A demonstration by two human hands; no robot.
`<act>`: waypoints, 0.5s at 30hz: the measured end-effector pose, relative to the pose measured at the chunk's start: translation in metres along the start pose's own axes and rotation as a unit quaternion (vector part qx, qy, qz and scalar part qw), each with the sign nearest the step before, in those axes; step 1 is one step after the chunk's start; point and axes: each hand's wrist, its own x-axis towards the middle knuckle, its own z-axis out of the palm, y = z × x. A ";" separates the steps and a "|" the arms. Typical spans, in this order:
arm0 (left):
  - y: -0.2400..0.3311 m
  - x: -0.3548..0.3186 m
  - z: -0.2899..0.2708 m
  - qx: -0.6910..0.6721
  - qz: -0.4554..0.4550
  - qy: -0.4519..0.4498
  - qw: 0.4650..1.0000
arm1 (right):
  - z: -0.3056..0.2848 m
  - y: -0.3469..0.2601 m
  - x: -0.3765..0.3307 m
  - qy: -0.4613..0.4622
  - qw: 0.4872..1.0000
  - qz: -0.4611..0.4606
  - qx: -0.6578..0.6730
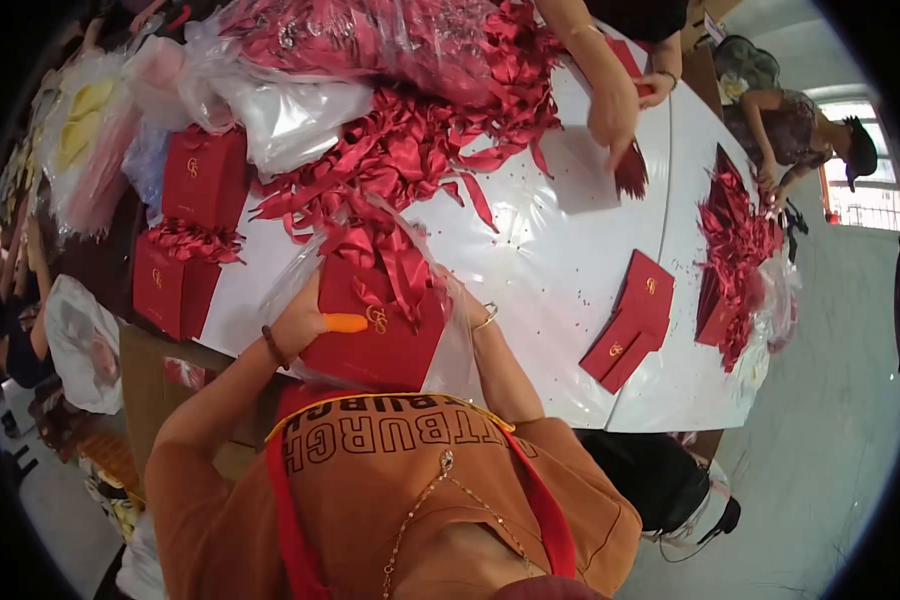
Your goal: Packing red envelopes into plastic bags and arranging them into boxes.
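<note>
A stack of red gift bags (375, 345) with gold lettering and red ribbon handles lies before me at the table's near edge, partly inside a clear plastic bag (448, 355). My left hand (302, 312) grips the stack's left side. Its thumb, in an orange cover (345, 323), rests on the front of the top bag. On the opposite side, my right hand (457, 298) is closed round the edge of the stack and plastic; its fingertips are mostly hidden. Loose red ribbons (395, 255) spill over the top of the stack.
A big heap of red ribbons (410, 140) covers the white table's (530, 270) far left. Red bags (205, 180) stand at left; flat red bags (630, 320) lie right, near another ribboned pile (735, 250). A co-worker's hands (615, 110) work across the table.
</note>
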 end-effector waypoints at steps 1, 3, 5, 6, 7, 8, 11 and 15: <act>-0.003 0.001 0.000 0.002 -0.010 -0.003 1.000 | -0.005 0.003 0.000 0.000 0.999 -0.042 -0.032; -0.013 0.004 -0.003 -0.002 0.011 0.014 1.000 | -0.011 0.000 0.004 0.017 0.993 -0.093 -0.070; -0.020 0.009 -0.010 0.074 0.029 0.033 0.996 | -0.010 -0.017 -0.006 0.094 0.989 -0.115 -0.025; -0.023 0.008 -0.010 0.158 0.059 0.033 0.985 | -0.003 -0.034 -0.011 0.096 0.986 -0.118 0.060; -0.021 0.003 -0.005 0.151 0.043 0.051 0.986 | 0.005 -0.040 -0.016 0.046 0.994 -0.065 0.074; -0.009 0.004 0.002 0.061 0.021 0.019 0.998 | 0.009 -0.042 -0.018 0.000 0.996 -0.015 0.084; -0.008 0.004 -0.001 -0.004 0.005 -0.009 1.000 | 0.003 -0.022 -0.012 0.035 0.997 0.038 0.059; -0.010 -0.002 0.001 -0.027 0.037 0.002 0.999 | -0.003 -0.014 -0.007 0.010 0.996 0.074 0.052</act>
